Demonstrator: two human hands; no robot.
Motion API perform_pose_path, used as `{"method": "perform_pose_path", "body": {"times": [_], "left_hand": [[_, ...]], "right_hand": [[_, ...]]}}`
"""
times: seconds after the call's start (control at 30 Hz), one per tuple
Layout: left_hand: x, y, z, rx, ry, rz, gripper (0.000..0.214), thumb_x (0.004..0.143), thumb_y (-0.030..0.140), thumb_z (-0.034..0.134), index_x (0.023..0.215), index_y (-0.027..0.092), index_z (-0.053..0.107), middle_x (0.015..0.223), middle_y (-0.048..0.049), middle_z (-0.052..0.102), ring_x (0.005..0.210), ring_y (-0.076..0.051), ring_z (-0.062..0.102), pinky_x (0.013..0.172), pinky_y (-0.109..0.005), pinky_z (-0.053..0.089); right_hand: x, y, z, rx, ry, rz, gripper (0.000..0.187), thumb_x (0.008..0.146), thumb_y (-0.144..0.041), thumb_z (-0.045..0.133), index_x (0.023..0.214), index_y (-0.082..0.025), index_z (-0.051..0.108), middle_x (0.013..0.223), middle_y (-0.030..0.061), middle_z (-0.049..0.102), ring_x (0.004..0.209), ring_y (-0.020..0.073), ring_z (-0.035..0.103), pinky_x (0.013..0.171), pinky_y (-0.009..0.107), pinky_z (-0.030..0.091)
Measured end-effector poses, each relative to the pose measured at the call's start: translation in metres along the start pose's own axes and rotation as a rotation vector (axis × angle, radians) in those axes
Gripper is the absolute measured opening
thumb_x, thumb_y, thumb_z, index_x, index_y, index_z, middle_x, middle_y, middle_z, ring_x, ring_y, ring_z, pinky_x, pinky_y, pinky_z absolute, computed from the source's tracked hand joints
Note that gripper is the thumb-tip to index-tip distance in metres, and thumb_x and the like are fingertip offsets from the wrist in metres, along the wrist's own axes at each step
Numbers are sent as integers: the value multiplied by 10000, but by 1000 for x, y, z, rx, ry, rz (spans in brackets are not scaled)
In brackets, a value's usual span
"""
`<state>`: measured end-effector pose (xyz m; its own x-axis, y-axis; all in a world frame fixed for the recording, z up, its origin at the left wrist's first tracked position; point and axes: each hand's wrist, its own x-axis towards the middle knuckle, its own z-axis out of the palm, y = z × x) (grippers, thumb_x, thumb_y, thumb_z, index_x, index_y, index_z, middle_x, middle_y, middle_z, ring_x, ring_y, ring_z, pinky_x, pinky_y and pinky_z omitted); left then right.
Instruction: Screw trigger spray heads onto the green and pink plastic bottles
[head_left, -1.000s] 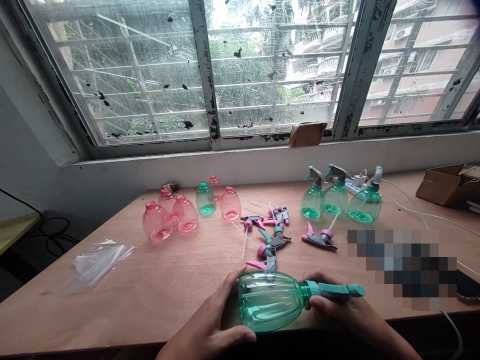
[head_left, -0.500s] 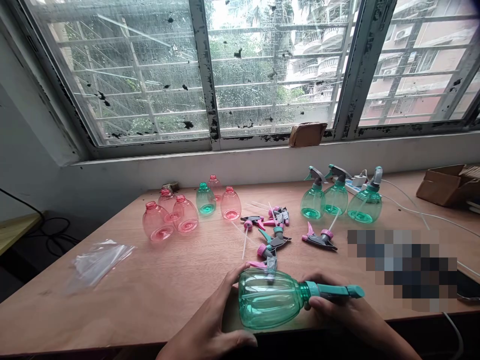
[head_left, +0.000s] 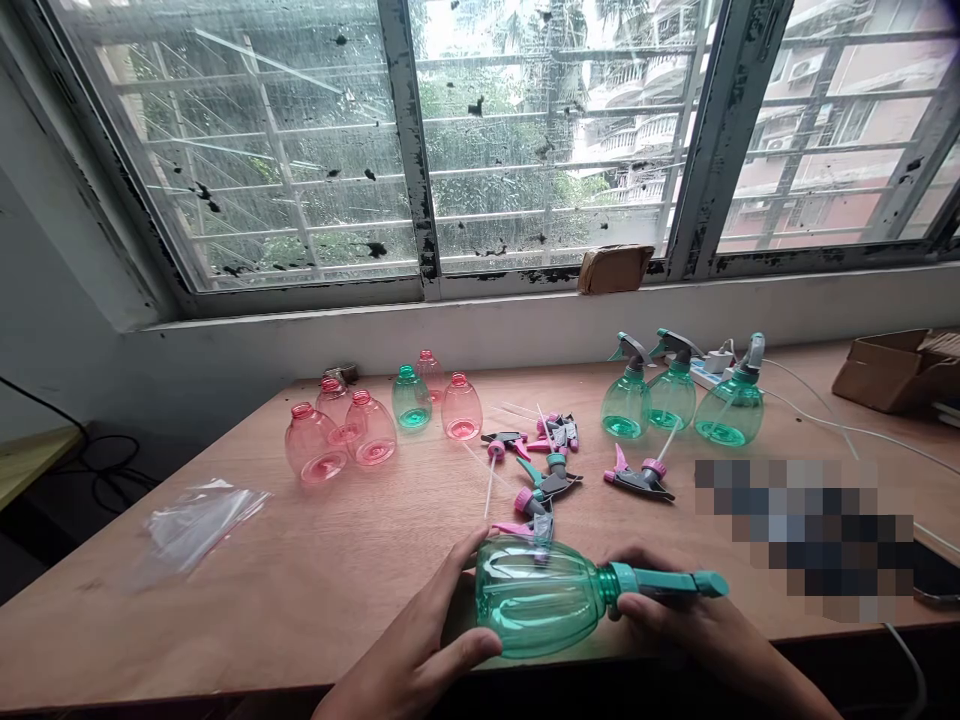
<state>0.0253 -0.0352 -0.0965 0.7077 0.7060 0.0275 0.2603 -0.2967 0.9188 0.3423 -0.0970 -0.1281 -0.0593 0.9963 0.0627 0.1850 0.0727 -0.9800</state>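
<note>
"While my right hand [head_left: 684, 622] is gripping the neck and teal spray head [head_left: 679, 582] of this green spray bottle [head_left: 536, 600], my left hand [head_left: 421, 635] is cupping the base end, its thumb resting low on the body."

"Where are you holding it?"

"I'm holding it on its side at the near edge of the table [head_left: 300, 590]; I can't tell whether it's touching the wood."

"Which way is it pointing?"

"Its long axis is running crosswise, nearly level. The base is facing my left, and the spray head is pointing to my right."

"What are you seeing up close?"

"See-through plastic is catching light along lengthwise ridges, and the body is narrowing from a broad, rounded base to a ringed neck."

"And farther out?"

"Pink-and-grey trigger heads [head_left: 531, 503] are lying jumbled just past the bottle, with a teal-and-grey one [head_left: 559, 482] among them. Another pink-and-grey head [head_left: 641, 483] is lying apart, to the right. Beyond, three green bottles with sprayers [head_left: 729, 412] are standing on the right, while five bulbous pink bottles [head_left: 371, 430] and one green bottle [head_left: 412, 400] are standing open-necked on the left. Nearer on that side, filmy plastic bags [head_left: 202, 525] are lying crinkled."
</note>
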Motion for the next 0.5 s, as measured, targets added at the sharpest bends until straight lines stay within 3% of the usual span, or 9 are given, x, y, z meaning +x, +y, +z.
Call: {"method": "perform_pose_path", "body": {"times": [0.23, 0.5], "left_hand": [[4, -4, 3, -233, -25, 21, 762, 924, 254, 819, 1553, 374, 406, 1656, -77, 440, 1507, -356, 459, 1254, -545, 383], [6, -10, 4, -106, -4, 7, 1035, 802, 120, 873, 1614, 397, 295, 1683, -63, 402, 1526, -377, 419, 1270, -542, 366]], "right_hand": [[0, -1, 2, -15, 13, 18, 291, 859, -508, 740, 950, -232, 764, 666, -36, 592, 642, 198, 551, 620, 298, 451], [-1, -3, 3, -9, 10, 45, 352, 845, -566, 733, 957, -233, 752, 668, -26, 623, 644, 205, 570, 599, 295, 459]]}}
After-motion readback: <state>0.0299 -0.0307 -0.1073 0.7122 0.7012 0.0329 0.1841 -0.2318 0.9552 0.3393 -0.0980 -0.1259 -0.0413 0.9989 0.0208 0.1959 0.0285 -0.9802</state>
